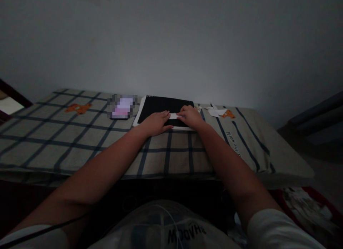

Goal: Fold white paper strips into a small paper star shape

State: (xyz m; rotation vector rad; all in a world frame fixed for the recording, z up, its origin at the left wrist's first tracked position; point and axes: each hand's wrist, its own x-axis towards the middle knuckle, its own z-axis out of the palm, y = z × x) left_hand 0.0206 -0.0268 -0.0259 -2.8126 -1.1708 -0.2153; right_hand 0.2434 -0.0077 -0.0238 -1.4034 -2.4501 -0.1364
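Two bare arms reach out over a bed with a checked grey and dark blue cover [80,134]. The left hand [157,123] lies flat, fingers spread, pressing one end of a small white strip of paper [173,116]. The right hand [190,116] presses the other end, fingers bent down; neither grip closes around the strip. The strip lies on a flat black tablet with a white edge [160,105]. Just right of the tablet lie small white paper scraps [215,112]. Behind is a plain grey wall [187,45].
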